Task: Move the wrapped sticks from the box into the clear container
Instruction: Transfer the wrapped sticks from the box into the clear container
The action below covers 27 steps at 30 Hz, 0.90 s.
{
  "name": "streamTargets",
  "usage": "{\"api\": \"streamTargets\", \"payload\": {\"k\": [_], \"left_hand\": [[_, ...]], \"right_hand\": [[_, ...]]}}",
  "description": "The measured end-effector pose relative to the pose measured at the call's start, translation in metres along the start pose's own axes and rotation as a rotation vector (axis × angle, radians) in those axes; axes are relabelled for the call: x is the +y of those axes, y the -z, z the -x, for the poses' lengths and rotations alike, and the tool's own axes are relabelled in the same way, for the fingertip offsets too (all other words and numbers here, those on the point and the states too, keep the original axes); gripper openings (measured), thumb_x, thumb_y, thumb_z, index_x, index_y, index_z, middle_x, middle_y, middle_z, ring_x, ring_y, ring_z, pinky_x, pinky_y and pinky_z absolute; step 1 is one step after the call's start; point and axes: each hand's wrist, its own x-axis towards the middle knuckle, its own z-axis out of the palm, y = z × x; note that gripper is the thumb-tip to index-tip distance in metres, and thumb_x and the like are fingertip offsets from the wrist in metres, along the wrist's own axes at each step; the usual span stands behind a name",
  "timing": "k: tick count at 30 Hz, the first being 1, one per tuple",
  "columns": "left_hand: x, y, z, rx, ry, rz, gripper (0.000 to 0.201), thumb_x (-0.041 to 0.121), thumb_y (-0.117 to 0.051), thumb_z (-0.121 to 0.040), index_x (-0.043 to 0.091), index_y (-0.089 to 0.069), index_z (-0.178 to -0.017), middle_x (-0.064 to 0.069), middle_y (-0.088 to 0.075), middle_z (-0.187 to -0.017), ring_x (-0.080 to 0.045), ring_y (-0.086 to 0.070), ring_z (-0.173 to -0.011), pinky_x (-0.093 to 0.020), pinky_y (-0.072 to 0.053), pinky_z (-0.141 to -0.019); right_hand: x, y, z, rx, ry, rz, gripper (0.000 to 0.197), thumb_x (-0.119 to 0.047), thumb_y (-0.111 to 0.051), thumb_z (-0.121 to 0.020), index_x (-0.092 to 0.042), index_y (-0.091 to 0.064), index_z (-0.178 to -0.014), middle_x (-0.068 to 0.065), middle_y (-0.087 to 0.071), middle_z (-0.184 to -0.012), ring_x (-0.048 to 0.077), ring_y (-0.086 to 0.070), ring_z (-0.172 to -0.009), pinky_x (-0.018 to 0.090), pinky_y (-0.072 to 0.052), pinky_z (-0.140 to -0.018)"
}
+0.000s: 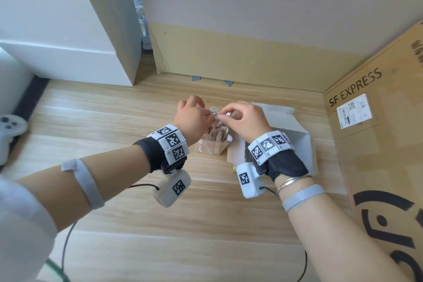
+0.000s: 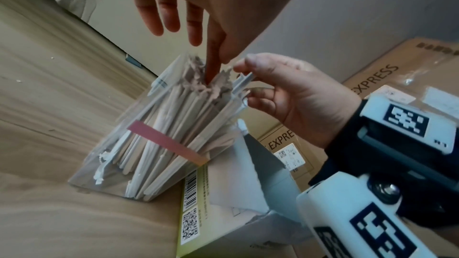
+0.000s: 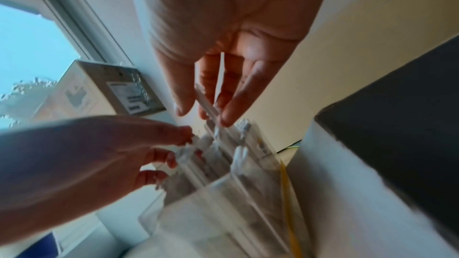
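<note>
Sticks [image 2: 174,117], a fat sheaf of them, stand packed upright in the container [image 2: 104,164] on the bench [image 1: 137,224], their paper tails bristling above the rim! Both hands are up at those tops now. Left hand [image 1: 192,119] comes in from 9 o'clock, index tip poked down into the tails, the other fingers [image 2: 159,17] spread loose and gripping nothing. Right hand [image 1: 246,121] comes in from 3 o'clock, thumb and fingers pinched on one stick [image 3: 207,103] at the near edge of the sheaf.

Where could this slip? That container looks light and top-heavy, I'd say; a sideways nudge from either hand could tip it over and fan the lot across the bench. The sheaf is tight too, so forcing one more in could buckle a wrapper or push a neighbour up and out. And that pinch is on a thin, slick wrapper, which could slide free.

Box [image 1: 295,144] lies open just beside the container at 3 o'clock, under the right wrist, touching or nearly so.
</note>
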Motion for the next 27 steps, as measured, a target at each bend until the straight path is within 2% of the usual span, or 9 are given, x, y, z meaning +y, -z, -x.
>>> {"api": "streamTargets", "payload": {"k": [3, 7, 9, 11, 14, 17, 21, 24, 27], "left_hand": [[0.003, 0.003, -0.004, 0.052, -0.004, 0.061, 0.034, 0.031, -0.046, -0.094, 0.01, -0.072, -0.101, -0.011, -0.053, -0.12, -0.021, -0.041, -0.12, -0.03, -0.021, -0.097], [0.005, -0.006, -0.004, 0.046, 0.04, 0.093, 0.029, 0.03, -0.053, -0.091, 0.008, -0.068, -0.103, -0.014, -0.052, -0.118, -0.025, -0.042, -0.119, -0.03, -0.022, -0.096], [0.007, -0.009, -0.002, 0.064, 0.065, 0.121, 0.026, 0.026, -0.053, -0.09, 0.008, -0.065, -0.104, -0.014, -0.052, -0.116, -0.027, -0.043, -0.117, -0.029, -0.023, -0.096], [0.011, -0.01, -0.001, 0.099, 0.075, 0.157, 0.024, 0.022, -0.052, -0.089, 0.007, -0.059, -0.105, -0.014, -0.053, -0.115, -0.028, -0.044, -0.112, -0.028, -0.024, -0.095], [0.017, -0.008, 0.0, 0.147, 0.049, 0.174, 0.024, 0.022, -0.051, -0.09, 0.009, -0.056, -0.109, -0.011, -0.049, -0.121, -0.03, -0.043, -0.111, -0.029, -0.026, -0.096], [0.025, -0.008, -0.002, 0.145, 0.01, 0.174, 0.022, 0.021, -0.049, -0.092, 0.01, -0.062, -0.106, -0.011, -0.049, -0.123, -0.031, -0.041, -0.114, -0.029, -0.028, -0.097], [0.048, -0.012, 0.0, 0.158, -0.041, 0.332, 0.018, 0.012, -0.051, -0.09, 0.005, -0.067, -0.095, -0.014, -0.055, -0.112, -0.029, -0.045, -0.11, -0.019, -0.025, -0.082], [0.069, -0.019, 0.005, 0.094, -0.085, 0.427, 0.017, 0.005, -0.051, -0.087, 0.004, -0.065, -0.098, -0.013, -0.055, -0.112, -0.024, -0.048, -0.105, -0.021, -0.032, -0.086], [0.086, -0.027, 0.007, 0.0, -0.082, 0.432, 0.024, 0.003, -0.051, -0.086, 0.007, -0.06, -0.108, -0.011, -0.053, -0.119, -0.016, -0.047, -0.096, -0.02, -0.038, -0.086]], "right_hand": [[0.004, 0.001, -0.002, 0.013, 0.019, -0.074, 0.008, -0.02, -0.072, -0.079, -0.013, -0.073, -0.077, -0.002, -0.066, -0.082, 0.012, -0.062, -0.072, 0.025, -0.051, -0.075], [0.015, -0.018, -0.004, -0.131, -0.032, 0.127, 0.008, -0.02, -0.075, -0.077, -0.013, -0.076, -0.079, -0.005, -0.047, -0.087, 0.012, -0.047, -0.085, 0.025, -0.041, -0.081], [0.014, -0.021, -0.004, -0.115, -0.054, 0.09, 0.006, -0.018, -0.076, -0.074, -0.015, -0.075, -0.079, -0.007, -0.039, -0.08, 0.011, -0.045, -0.08, 0.021, -0.037, -0.074], [0.013, -0.017, -0.004, -0.081, -0.063, 0.066, 0.007, -0.019, -0.076, -0.074, -0.02, -0.07, -0.078, -0.01, -0.036, -0.073, 0.006, -0.041, -0.067, 0.018, -0.033, -0.063], [0.017, -0.004, -0.001, -0.046, -0.074, 0.034, 0.012, -0.02, -0.071, -0.079, -0.02, -0.06, -0.073, -0.008, -0.039, -0.064, 0.007, -0.038, -0.058, 0.021, -0.033, -0.058], [0.027, 0.008, 0.004, -0.026, -0.11, 0.031, 0.013, -0.022, -0.067, -0.083, -0.017, -0.058, -0.074, -0.006, -0.043, -0.061, 0.008, -0.039, -0.056, 0.021, -0.033, -0.055], [0.041, 0.022, 0.009, -0.014, -0.16, 0.046, 0.015, -0.026, -0.066, -0.084, -0.016, -0.057, -0.077, 0.0, -0.051, -0.069, 0.013, -0.043, -0.062, 0.02, -0.035, -0.056], [0.05, 0.031, 0.015, -0.034, -0.199, 0.087, 0.015, -0.028, -0.064, -0.086, -0.014, -0.062, -0.086, 0.003, -0.056, -0.078, 0.016, -0.047, -0.069, 0.025, -0.037, -0.061], [0.059, 0.04, 0.022, -0.057, -0.224, 0.097, 0.016, -0.027, -0.06, -0.088, -0.012, -0.064, -0.092, 0.002, -0.057, -0.083, 0.017, -0.049, -0.077, 0.025, -0.037, -0.067]]}}
